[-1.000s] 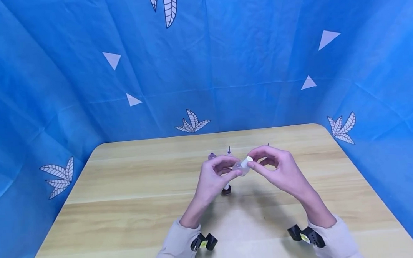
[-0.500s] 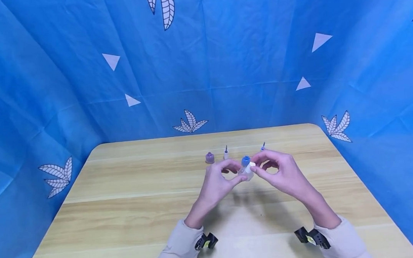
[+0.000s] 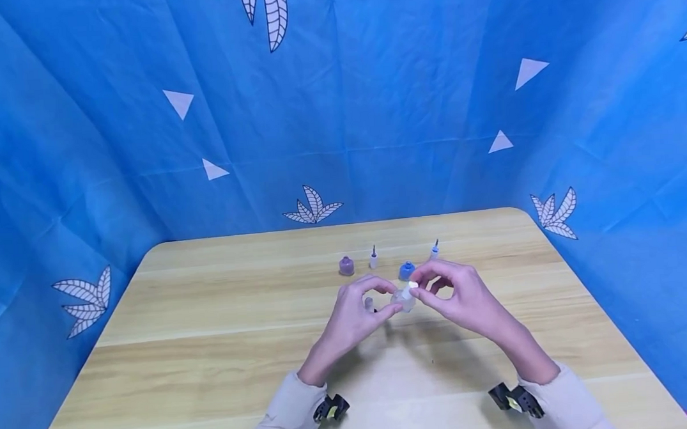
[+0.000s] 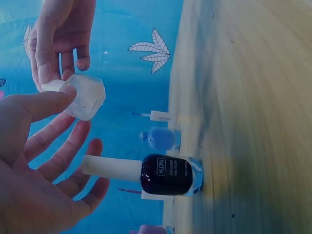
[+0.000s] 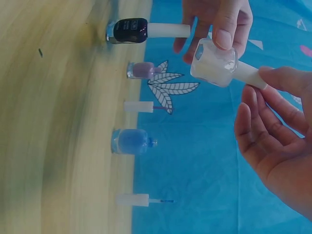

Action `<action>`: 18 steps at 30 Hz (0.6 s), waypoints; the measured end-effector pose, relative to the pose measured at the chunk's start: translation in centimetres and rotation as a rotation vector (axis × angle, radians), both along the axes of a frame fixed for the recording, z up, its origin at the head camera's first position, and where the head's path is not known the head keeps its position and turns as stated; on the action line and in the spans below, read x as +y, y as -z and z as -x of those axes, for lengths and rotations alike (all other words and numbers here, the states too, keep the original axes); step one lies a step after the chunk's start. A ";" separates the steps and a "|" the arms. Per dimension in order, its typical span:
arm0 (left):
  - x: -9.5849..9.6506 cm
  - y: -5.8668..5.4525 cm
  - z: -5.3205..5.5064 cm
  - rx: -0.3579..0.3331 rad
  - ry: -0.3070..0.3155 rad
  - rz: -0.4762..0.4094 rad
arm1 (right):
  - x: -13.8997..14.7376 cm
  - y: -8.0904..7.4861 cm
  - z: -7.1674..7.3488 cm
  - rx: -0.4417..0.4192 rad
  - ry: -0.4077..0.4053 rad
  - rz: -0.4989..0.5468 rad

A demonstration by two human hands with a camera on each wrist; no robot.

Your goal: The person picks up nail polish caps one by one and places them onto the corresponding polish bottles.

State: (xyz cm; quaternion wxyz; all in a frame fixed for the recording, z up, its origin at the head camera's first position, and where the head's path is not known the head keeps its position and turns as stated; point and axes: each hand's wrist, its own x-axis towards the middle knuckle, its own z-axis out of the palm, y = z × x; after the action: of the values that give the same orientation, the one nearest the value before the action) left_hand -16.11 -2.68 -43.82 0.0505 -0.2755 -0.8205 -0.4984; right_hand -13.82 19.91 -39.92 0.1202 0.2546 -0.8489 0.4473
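Note:
Both hands share one nail polish bottle of milky white, held tilted above the table. My left hand pinches its glass body between thumb and fingers. With thumb and fingertips, my right hand grips the white cap, which sits on the bottle's neck. A dark nail polish bottle with a white cap stands upright near the left hand, which partly hides it in the head view. Beyond the hands stand an uncapped blue bottle and an uncapped purple bottle.
Two white brush caps stand with brushes pointing up: one cap beside the purple bottle, the other cap behind the right hand. The wooden table meets a blue curtain at its back and sides.
Both hands have come lower and nearer with the white bottle between them. The blue and purple bottles and the brush caps now show more fully behind them.

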 end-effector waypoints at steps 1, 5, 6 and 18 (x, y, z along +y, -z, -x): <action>0.0 0.0 0.0 0.004 0.001 0.005 | 0.0 0.0 0.0 0.001 0.000 -0.003; 0.3 0.4 0.1 0.030 0.012 0.022 | 0.1 0.5 0.0 0.008 -0.004 -0.008; 0.4 0.5 0.2 0.033 0.016 0.030 | 0.2 0.7 0.1 0.010 -0.004 -0.010; 0.3 2.1 0.8 0.019 0.030 0.057 | -0.2 2.1 0.7 -0.031 -0.028 -0.044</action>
State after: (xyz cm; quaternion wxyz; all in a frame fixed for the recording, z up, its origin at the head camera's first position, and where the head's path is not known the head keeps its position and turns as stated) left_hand -16.87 -2.34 -45.89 0.0431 -0.2936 -0.8296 -0.4730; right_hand -14.53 19.69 -42.07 0.0953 0.2621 -0.8566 0.4341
